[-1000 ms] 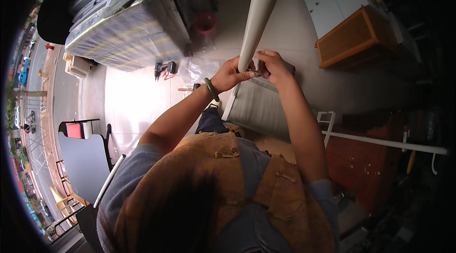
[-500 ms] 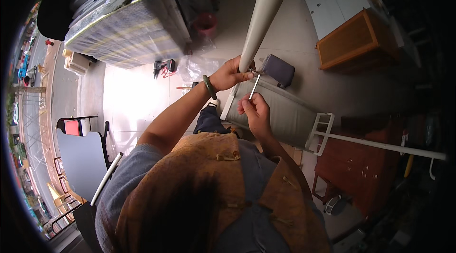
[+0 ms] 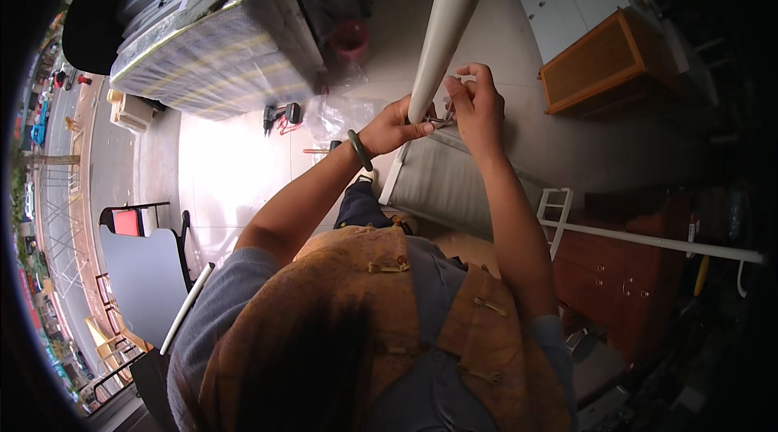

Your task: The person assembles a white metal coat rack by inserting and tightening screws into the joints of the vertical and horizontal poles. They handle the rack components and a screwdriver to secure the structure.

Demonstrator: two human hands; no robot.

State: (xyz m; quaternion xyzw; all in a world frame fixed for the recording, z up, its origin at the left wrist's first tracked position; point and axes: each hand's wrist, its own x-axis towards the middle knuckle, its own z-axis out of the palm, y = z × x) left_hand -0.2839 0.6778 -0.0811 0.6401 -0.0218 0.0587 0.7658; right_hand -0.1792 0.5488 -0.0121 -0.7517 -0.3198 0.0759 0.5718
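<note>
Gripping a smooth pole [image 3: 451, 23] (cylindrical) is the left hand [image 3: 394, 129].

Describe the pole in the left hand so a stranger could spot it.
Start at the plastic-wrapped stack, upper left, then go right to the left hand, with a green bangle at its wrist. The pale pole runs from that hand to the top edge, looking far thicker than the white bar at right.
</note>
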